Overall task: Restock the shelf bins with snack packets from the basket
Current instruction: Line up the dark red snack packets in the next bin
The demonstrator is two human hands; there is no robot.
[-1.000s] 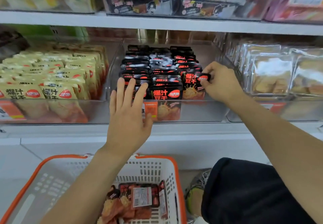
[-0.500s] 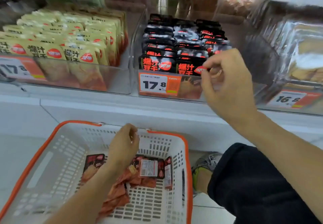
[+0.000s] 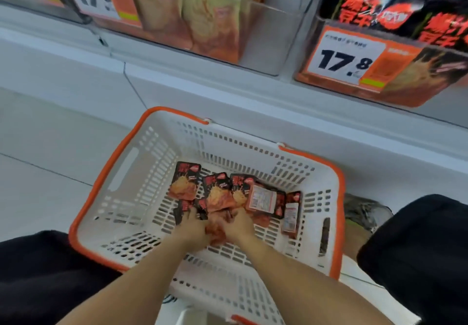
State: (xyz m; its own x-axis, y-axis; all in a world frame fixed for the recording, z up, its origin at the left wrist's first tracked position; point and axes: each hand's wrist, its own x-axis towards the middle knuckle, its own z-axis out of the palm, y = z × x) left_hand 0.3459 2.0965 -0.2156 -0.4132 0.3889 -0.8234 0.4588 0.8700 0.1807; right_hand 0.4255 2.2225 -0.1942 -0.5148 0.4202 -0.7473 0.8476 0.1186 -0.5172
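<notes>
My knee [image 3: 45, 274] crowds the basket's [image 3: 106, 172] orange rim. Inside, my left hand [image 3: 192, 228] and right hand [image 3: 236, 224] meet on the snack packets [image 3: 217, 195]; I cannot tell either grip. Bare basket floor lies left. Black-packet bin [image 3: 379, 76] hangs above right.

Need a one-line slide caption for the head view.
Both hands, left hand and right hand, gather black-and-red snack packets in the orange-rimmed basket below shelf bins.

Bare forearms, no sleeves — black shorts [image 3: 420, 261] over both knees — a grey-and-green sneaker [image 3: 364, 210]
</notes>
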